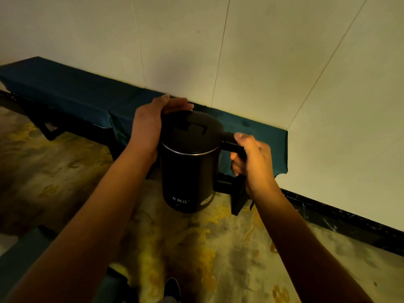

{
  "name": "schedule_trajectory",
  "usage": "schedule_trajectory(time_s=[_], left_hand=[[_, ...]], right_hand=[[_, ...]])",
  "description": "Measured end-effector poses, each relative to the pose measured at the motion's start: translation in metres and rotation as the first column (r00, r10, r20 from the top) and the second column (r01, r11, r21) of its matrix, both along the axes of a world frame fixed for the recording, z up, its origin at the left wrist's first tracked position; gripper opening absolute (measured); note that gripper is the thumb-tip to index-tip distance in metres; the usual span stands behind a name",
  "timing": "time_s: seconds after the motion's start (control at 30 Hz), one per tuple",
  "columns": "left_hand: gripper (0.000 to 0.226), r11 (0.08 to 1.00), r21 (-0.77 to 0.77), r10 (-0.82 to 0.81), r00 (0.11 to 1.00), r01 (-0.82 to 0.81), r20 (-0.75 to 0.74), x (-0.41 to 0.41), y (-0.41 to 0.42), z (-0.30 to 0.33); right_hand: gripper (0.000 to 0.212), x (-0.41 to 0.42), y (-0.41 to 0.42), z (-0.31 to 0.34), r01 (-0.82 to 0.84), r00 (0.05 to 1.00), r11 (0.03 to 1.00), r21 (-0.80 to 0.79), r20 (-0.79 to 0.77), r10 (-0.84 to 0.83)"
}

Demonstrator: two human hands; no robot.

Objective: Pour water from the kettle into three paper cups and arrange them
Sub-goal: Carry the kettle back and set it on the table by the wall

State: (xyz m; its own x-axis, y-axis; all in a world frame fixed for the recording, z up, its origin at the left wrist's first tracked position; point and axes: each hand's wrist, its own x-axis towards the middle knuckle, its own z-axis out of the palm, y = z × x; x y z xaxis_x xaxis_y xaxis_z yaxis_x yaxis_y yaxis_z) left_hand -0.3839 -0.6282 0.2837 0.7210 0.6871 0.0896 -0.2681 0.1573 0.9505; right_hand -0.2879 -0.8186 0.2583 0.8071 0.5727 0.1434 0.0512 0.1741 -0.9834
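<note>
A black electric kettle [188, 171] with a thin metal rim and white lettering low on its body hangs upright in the air in front of me, above the floor. My right hand [251, 162] grips its black handle, thumb on top. My left hand [153, 125] curls over the left and far edge of the closed domed lid. No paper cups are in view.
A long table draped in dark teal cloth [72, 92] runs along the pale wall behind the kettle, ending at the right [282, 149]. Below is a patterned yellow-grey carpet [218, 259], a dark skirting board [349, 224], a dark chair edge [19, 254] at lower left, and my shoe [172, 287].
</note>
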Motion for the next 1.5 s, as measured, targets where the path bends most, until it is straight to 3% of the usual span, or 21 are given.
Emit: schedule_trajectory(time_s=[0.23,0.47,0.6,0.93,1.03,1.27,1.43,1.5], left_hand=[[0.043,0.979,-0.198,-0.063,0.994,0.045,-0.087,0.060,0.092,-0.012],[0.044,0.981,-0.194,-0.031,0.991,0.005,-0.132,0.120,0.183,-0.020],[0.045,0.984,-0.173,0.014,0.984,-0.046,-0.180,0.158,0.228,-0.026],[0.039,0.963,-0.214,0.131,0.978,-0.164,-0.161,0.262,0.322,-0.030],[0.038,0.971,-0.177,0.130,0.975,-0.162,-0.181,0.288,0.344,-0.033],[0.018,0.989,-0.123,0.058,0.984,-0.079,-0.169,0.351,0.408,-0.061],[0.020,0.997,0.020,-0.059,0.952,0.068,-0.300,0.395,0.451,-0.079],[0.017,0.989,0.012,-0.136,0.935,0.148,-0.328,0.409,0.463,-0.087]], right_hand=[[0.040,0.053,0.078,-0.018,0.005,1.000,0.999,-0.043,-0.005,-0.005],[0.049,0.116,0.174,-0.037,0.001,0.998,0.998,-0.066,-0.058,-0.005],[0.037,0.160,0.223,-0.045,-0.015,0.997,0.996,-0.092,-0.082,0.007],[0.043,0.271,0.321,-0.057,-0.079,0.995,0.995,-0.057,-0.058,0.076],[0.035,0.294,0.341,-0.054,-0.099,0.992,0.994,-0.041,-0.078,0.096],[0.038,0.335,0.393,-0.067,0.017,0.996,0.996,-0.088,-0.089,-0.025],[0.038,0.351,0.429,-0.083,0.170,0.962,0.978,-0.124,-0.193,-0.192],[0.035,0.352,0.439,-0.090,0.254,0.932,0.955,-0.155,-0.226,-0.285]])
